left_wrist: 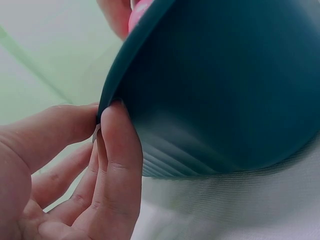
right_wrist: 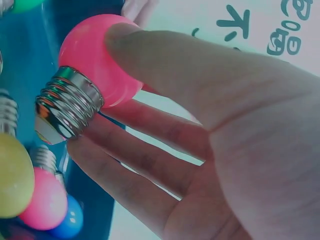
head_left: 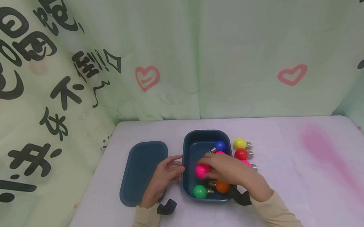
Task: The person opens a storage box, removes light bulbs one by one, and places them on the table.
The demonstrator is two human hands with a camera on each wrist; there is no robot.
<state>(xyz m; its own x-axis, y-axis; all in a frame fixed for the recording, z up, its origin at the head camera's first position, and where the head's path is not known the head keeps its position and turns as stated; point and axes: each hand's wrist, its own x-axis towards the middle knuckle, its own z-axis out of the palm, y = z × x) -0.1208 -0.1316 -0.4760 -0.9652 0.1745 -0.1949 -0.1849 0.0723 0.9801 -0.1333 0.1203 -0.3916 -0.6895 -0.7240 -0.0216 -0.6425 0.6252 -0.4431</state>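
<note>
A dark blue rectangular container [head_left: 196,149] stands on the table with several coloured light bulbs in it. At its left side my left hand [head_left: 165,174] pinches the rim [left_wrist: 114,80] between thumb and finger. Over the container's inside my right hand [head_left: 228,168] holds a pink light bulb [right_wrist: 95,55], thumb on the globe and its metal screw base showing. Inside lie a green bulb [head_left: 200,192], an orange bulb [head_left: 222,187] and a blue bulb [head_left: 220,145]. A yellow bulb [right_wrist: 15,175] and another pink bulb [right_wrist: 46,200] show in the right wrist view.
A flat blue lid [head_left: 143,166] lies left of the container. Right of it, a yellow bulb [head_left: 240,144], a red bulb [head_left: 241,154] and a partly hidden pink bulb [head_left: 246,163] lie on the pale table [head_left: 289,187]. A printed curtain [head_left: 234,54] hangs behind.
</note>
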